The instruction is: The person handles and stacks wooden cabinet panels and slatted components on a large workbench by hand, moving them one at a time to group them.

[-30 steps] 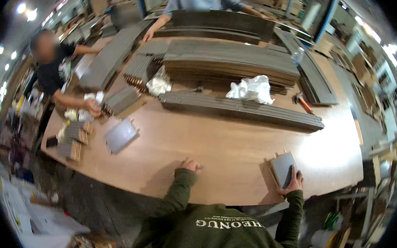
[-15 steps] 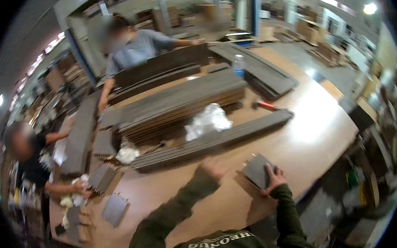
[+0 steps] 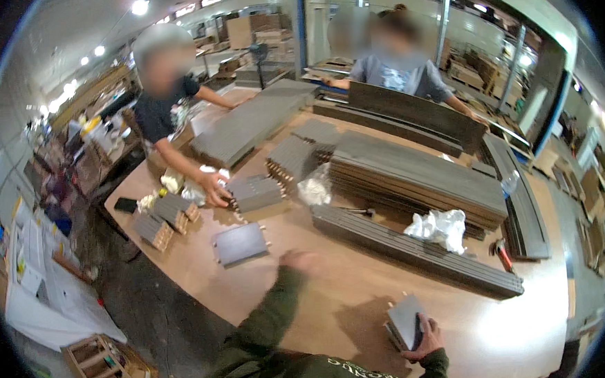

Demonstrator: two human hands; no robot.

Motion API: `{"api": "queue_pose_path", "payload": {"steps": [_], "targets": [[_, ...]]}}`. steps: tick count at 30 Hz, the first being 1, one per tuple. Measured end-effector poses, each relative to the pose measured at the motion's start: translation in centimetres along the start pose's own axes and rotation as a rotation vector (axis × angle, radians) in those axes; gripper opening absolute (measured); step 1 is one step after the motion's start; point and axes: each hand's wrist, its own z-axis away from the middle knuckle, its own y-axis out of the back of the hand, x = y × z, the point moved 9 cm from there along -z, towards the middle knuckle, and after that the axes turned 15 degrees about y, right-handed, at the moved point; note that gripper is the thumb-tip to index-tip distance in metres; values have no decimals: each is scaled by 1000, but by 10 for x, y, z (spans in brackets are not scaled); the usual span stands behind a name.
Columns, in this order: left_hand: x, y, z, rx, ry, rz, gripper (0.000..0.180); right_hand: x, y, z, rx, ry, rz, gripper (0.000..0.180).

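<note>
My right hand (image 3: 426, 337) grips the edge of a small grey panel block (image 3: 405, 321), fingers on one side and thumb at the near corner. Wooden dowels stick out of the block's ends, and it looks like more than one piece thick. Over the table to the left is my left hand (image 3: 301, 262), smeared by motion, so its fingers do not show clearly. Nearest to it lies a single small grey panel (image 3: 241, 244) with dowels at both ends, apart from the hand.
Long grey boards (image 3: 417, 251) lie stacked across the table (image 3: 350, 283), with a taller board stack (image 3: 419, 171) behind. A red-handled hammer (image 3: 504, 256) and crumpled white plastic (image 3: 438, 230) rest nearby. At left, a co-worker's hand (image 3: 214, 191) touches a small panel stack (image 3: 256, 193); another person holds a long board (image 3: 409, 113).
The view has swung to the left. My left hand has moved leftward over the table, closer to the single panel. My right hand keeps its grip on the block.
</note>
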Motion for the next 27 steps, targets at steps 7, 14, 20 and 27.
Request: {"api": "queue_pose_path", "payload": {"steps": [7, 14, 20, 27], "targets": [[-180, 133, 154, 536, 376, -73, 33, -197, 0, -134, -70, 630, 19, 113], [-193, 143, 87, 371, 506, 143, 74, -249, -108, -225, -286, 652, 364, 116], [-196, 130, 12, -172, 527, -358, 120, -254, -124, -213, -249, 553, 361, 124], [-217, 105, -24, -551, 470, -435, 117, -251, -120, -204, -235, 556, 360, 120]]}}
